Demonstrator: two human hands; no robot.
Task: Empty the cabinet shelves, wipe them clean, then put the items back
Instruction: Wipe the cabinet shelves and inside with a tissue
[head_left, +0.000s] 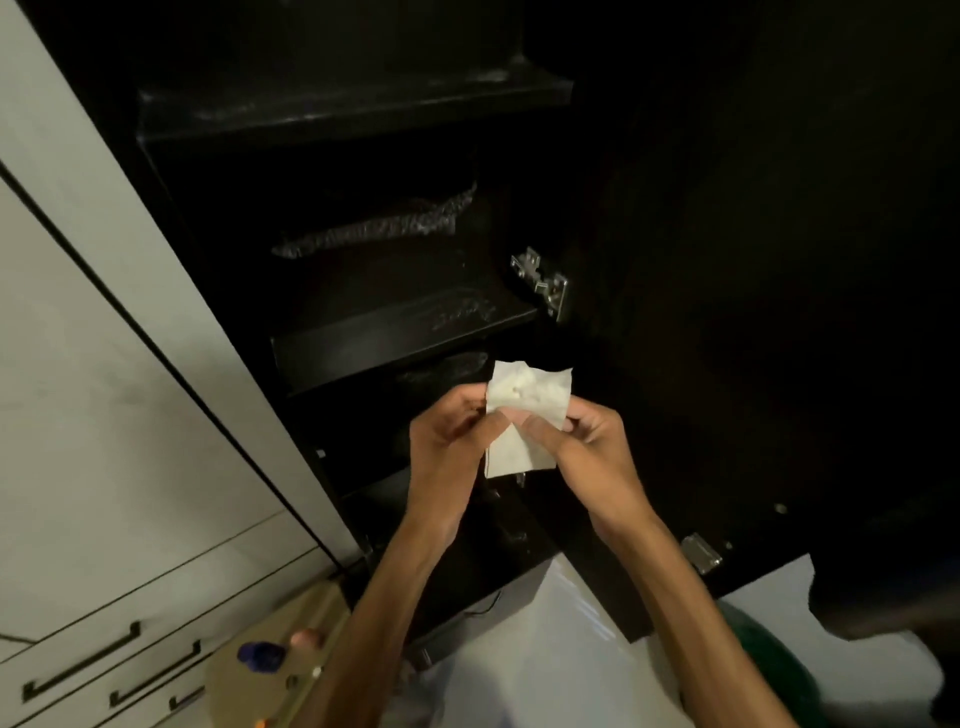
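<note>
A black cabinet stands open in front of me with dusty dark shelves: an upper shelf (353, 111) and a middle shelf (395, 332). A dark crinkled wrapper (384, 228) lies at the back above the middle shelf. Both hands hold a small white folded tissue (524, 415) in front of the lower compartment. My left hand (449, 431) pinches its left edge and my right hand (582, 441) pinches its right edge, thumbs on top.
The open cabinet door (753, 312) hangs to the right with metal hinges (543, 283). White drawers with black handles (83, 660) stand at the left. A tan surface with small items (270, 660) sits at the bottom left, and a green object (769, 660) at the bottom right.
</note>
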